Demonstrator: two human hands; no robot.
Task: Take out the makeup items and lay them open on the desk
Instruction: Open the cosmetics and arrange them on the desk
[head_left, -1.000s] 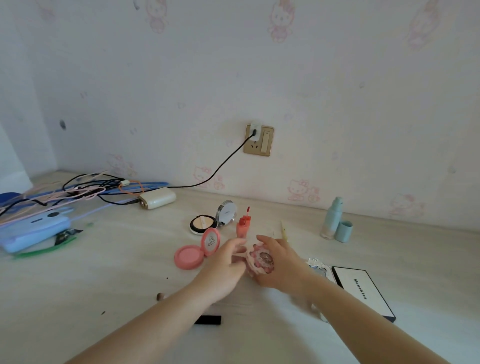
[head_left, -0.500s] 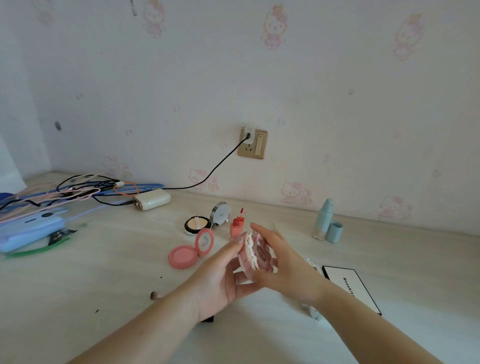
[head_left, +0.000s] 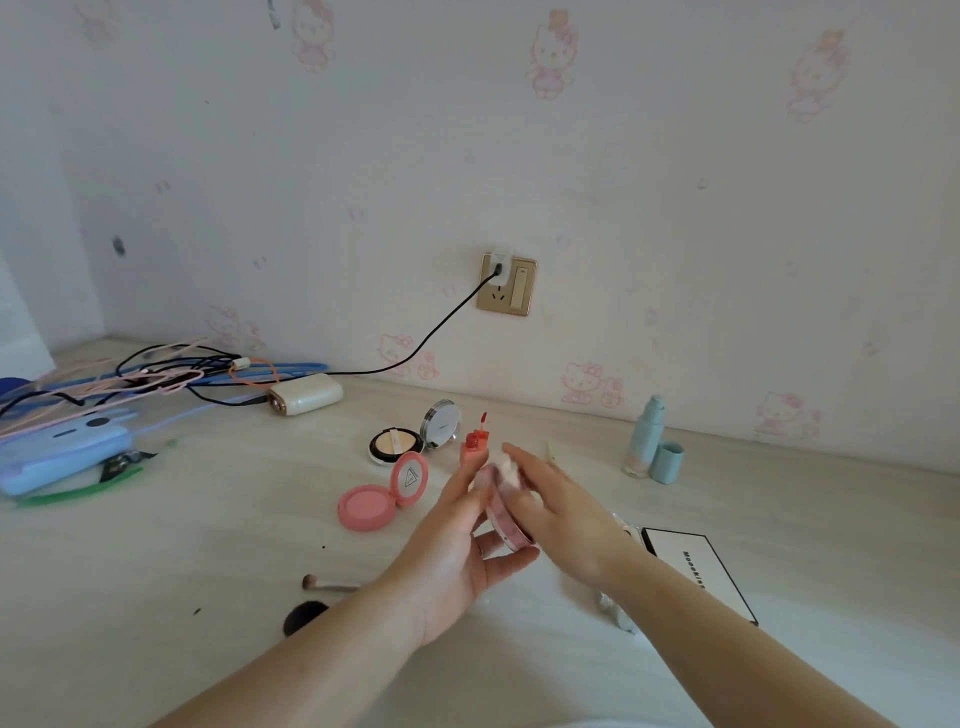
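Both hands hold a small round pink compact (head_left: 506, 519) on edge above the desk (head_left: 182, 561). My left hand (head_left: 457, 551) cups it from below and the left, palm up. My right hand (head_left: 550, 506) grips its right side, fingers over a whitish frilly lid part (head_left: 509, 470). Laid open on the desk behind are a pink blush compact (head_left: 382, 496), a cushion compact with a mirror lid (head_left: 415, 434), and a red lip gloss (head_left: 475, 441) with its wand out.
A blue pump bottle (head_left: 643, 436) and its cap (head_left: 670, 462) stand right. A white-and-black palette box (head_left: 698, 569) lies by my right forearm. Two brushes (head_left: 317, 597) lie at front left. A power bank (head_left: 304, 395), cables and a blue pouch (head_left: 62, 457) fill the left.
The pink compact was lifted off the desk and turned on edge. My left hand moved under it with the palm up, and my right hand shifted over its lid.
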